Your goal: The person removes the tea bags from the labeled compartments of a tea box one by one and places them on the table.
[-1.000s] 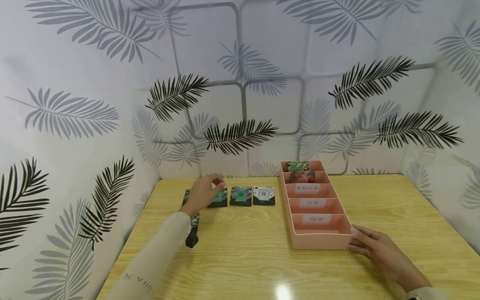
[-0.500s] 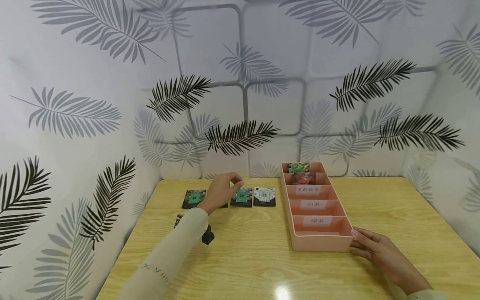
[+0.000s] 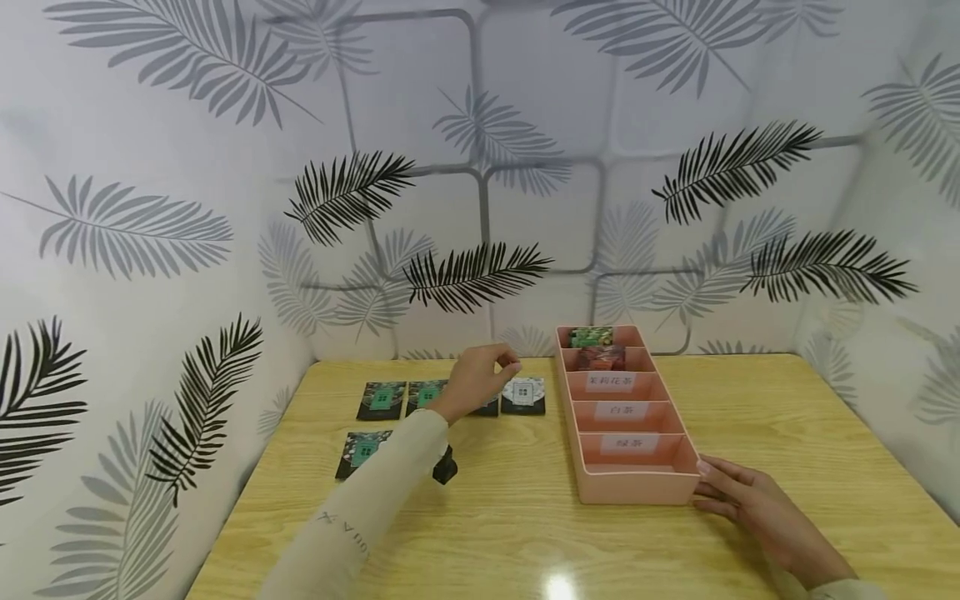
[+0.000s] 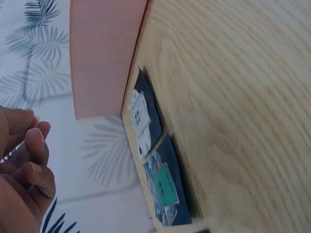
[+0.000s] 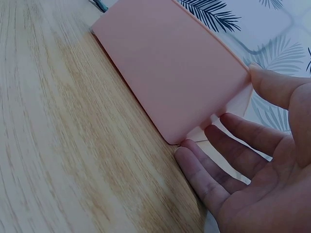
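Observation:
Above the row of flat tea packets, my left hand [image 3: 480,379] hovers with its fingers loosely bent and nothing between them. Under it lies a dark packet with a green label [image 4: 167,187], partly hidden in the head view. To its right is a packet with a white label [image 3: 523,397]. My right hand [image 3: 757,508] touches the near right corner of a pink divided box [image 3: 637,489]. In the right wrist view its thumb [image 5: 272,87] meets the rim, and its fairly straight fingers [image 5: 209,179] rest against the side.
Further left lie green-labelled packets [image 3: 381,402], one of them nearer [image 3: 363,454] and partly behind the sleeve. The box's two far compartments hold a green packet [image 3: 590,337] and a reddish packet [image 3: 602,358]. Paper labels [image 3: 628,442] mark the nearer compartments. A patterned wall backs the wooden table.
My left hand has moved right along the row of packets, uncovering those on the left. The right hand stays at the box's corner, and the box has not visibly moved.

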A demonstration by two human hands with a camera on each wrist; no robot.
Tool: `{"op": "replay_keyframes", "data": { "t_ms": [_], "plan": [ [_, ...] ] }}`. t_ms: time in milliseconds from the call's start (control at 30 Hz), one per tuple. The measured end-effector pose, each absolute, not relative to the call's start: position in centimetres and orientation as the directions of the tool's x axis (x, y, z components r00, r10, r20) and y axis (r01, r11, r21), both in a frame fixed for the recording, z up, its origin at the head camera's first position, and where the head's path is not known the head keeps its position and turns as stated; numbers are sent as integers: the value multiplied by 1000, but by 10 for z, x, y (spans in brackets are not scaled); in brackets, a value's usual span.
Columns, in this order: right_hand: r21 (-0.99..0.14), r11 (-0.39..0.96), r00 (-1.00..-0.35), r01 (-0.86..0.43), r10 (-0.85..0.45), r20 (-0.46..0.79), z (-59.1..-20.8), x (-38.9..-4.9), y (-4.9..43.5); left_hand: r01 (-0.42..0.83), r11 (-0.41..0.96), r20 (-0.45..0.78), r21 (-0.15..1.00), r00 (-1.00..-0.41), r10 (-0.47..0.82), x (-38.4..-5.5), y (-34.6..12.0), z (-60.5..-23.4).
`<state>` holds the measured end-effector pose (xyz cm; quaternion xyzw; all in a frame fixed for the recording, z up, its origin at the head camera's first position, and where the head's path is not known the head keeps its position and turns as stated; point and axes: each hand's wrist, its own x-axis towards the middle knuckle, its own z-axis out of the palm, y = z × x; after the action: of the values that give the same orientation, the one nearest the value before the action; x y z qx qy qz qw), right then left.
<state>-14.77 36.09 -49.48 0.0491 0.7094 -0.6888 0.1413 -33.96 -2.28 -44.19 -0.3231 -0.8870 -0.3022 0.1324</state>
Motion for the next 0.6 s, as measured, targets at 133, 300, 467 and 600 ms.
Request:
{"op": "replay_keyframes", "data": {
  "t_ms": [133,300,467,600],
  "plan": [
    [-969,51,-959,243,-137,-247,-495,-147,362,662,593,434,459,-749,501,-341,-12,-441],
    [-970,20,-959,243,-147,-243,-495,-146,364,648,595,405,476,-762,505,-343,5,-441],
    [-971,14,-961,240,-137,-240,-497,-147,365,653,588,405,477,-757,512,-345,21,-441],
    [-973,10,-964,231,-130,-230,-498,-148,364,676,567,424,470,-737,527,-347,33,-442]
  ]
}}
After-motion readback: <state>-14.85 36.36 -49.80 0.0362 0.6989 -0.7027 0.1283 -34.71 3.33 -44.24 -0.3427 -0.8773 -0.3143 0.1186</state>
